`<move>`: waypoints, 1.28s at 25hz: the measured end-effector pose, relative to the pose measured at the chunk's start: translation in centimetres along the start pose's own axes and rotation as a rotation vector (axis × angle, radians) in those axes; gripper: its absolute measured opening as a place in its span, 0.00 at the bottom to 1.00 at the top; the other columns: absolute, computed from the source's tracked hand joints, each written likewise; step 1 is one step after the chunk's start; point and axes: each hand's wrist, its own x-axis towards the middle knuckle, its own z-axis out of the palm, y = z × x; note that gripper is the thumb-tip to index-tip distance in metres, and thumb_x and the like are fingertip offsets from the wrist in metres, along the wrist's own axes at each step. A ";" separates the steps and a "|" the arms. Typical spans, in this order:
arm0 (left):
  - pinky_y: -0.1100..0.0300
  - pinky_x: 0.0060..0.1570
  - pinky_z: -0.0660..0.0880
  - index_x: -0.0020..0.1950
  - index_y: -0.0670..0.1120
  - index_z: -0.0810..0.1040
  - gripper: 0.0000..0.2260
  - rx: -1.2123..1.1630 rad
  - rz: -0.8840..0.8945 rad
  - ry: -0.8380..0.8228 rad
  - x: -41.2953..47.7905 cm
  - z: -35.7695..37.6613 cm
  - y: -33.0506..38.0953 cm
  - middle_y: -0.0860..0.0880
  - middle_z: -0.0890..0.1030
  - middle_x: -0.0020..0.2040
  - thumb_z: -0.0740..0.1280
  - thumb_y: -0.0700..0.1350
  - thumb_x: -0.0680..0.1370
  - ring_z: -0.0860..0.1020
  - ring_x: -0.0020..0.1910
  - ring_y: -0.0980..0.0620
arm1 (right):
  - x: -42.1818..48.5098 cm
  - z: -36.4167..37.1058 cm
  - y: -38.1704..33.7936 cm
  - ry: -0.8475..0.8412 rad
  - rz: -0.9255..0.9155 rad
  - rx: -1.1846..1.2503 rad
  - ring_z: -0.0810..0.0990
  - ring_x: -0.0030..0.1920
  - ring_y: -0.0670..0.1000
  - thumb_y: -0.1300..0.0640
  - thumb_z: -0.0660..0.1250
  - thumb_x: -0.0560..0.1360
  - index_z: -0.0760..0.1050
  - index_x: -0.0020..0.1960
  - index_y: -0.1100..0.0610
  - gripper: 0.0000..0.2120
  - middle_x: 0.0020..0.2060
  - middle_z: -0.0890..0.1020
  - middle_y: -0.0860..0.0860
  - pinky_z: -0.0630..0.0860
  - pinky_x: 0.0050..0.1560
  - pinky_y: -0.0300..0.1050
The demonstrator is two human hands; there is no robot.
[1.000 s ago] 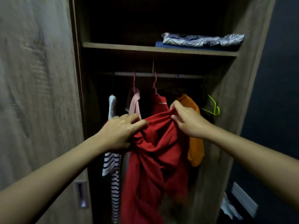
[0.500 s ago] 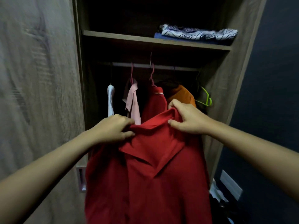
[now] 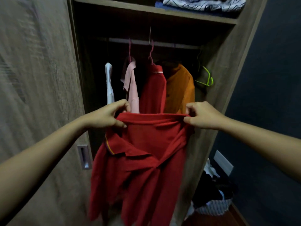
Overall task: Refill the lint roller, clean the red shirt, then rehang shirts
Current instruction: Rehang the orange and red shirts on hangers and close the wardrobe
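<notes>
- left hand (image 3: 105, 115) pinched closed on the top left edge of the red shirt (image 3: 143, 160), thumb under, fingers over the fold
- right hand (image 3: 202, 115) pinched closed on the top right edge of the same shirt, thumb and forefinger gripping cloth
- vs 0.5 s ago: hands have moved well apart, top edge now pulled into a straight taut line between them; before, hands were close together and the collar was bunched
- shirt now hangs lower and narrower, collar flap with a thin stripe folded down on the left side; lower hem blurred
- red shirt held in front of the open wardrobe (image 3: 228, 79), off the rail (image 3: 162, 44), no hanger visible in it
- behind it on the rail: white garment (image 3: 109, 84), pink shirt (image 3: 132, 88), second red shirt (image 3: 154, 88), orange shirt (image 3: 180, 88)
- green hanger (image 3: 206, 79) at far right, empty
- folded patterned cloth (image 3: 203, 4) on the upper shelf; view has tilted down, the shelf sits nearer the top edge than before
- laundry basket (image 3: 213, 207) on the floor, lower right
</notes>
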 end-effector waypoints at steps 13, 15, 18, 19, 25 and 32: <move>0.81 0.50 0.66 0.49 0.43 0.84 0.22 0.353 0.111 0.298 1.8 3.0 -2.0 0.46 0.80 0.48 0.61 0.25 0.64 0.76 0.47 0.63 | -2.1 0.4 3.3 -0.005 -0.086 -0.128 0.79 0.53 0.48 0.69 0.60 0.69 0.83 0.46 0.52 0.17 0.53 0.82 0.50 0.73 0.60 0.47; 0.78 0.51 0.68 0.50 0.41 0.83 0.22 0.382 0.102 0.358 2.6 3.5 -1.8 0.45 0.81 0.49 0.61 0.23 0.64 0.76 0.46 0.64 | -1.9 0.5 4.0 -0.008 -0.024 -0.125 0.79 0.49 0.47 0.67 0.61 0.71 0.82 0.47 0.53 0.15 0.52 0.83 0.50 0.74 0.59 0.46; 0.70 0.53 0.67 0.49 0.39 0.82 0.22 0.472 0.136 0.327 3.3 5.8 -2.4 0.42 0.83 0.49 0.62 0.22 0.61 0.80 0.50 0.48 | -1.5 0.8 5.6 0.013 0.049 -0.130 0.81 0.52 0.50 0.65 0.63 0.74 0.80 0.55 0.54 0.14 0.55 0.82 0.52 0.74 0.58 0.45; 0.67 0.53 0.68 0.48 0.38 0.82 0.21 0.472 0.131 0.338 3.9 6.6 -2.6 0.40 0.83 0.48 0.62 0.22 0.60 0.81 0.50 0.45 | -1.7 0.7 6.2 0.013 0.066 -0.128 0.80 0.54 0.51 0.64 0.64 0.74 0.80 0.56 0.54 0.13 0.56 0.82 0.52 0.74 0.59 0.46; 0.67 0.57 0.63 0.55 0.37 0.78 0.21 0.526 0.158 0.017 14.5 10.2 -2.8 0.40 0.74 0.59 0.66 0.27 0.64 0.74 0.60 0.43 | 0.4 -2.3 12.6 -0.033 0.167 -0.222 0.79 0.56 0.52 0.65 0.63 0.74 0.80 0.56 0.55 0.14 0.56 0.81 0.53 0.70 0.51 0.38; 0.59 0.61 0.70 0.65 0.48 0.72 0.25 0.201 0.079 0.016 16.6 10.8 -0.3 0.47 0.72 0.62 0.70 0.52 0.70 0.74 0.60 0.50 | 4.0 -2.7 15.8 -0.148 0.069 -0.499 0.74 0.61 0.60 0.66 0.54 0.75 0.72 0.65 0.60 0.20 0.61 0.75 0.60 0.71 0.58 0.49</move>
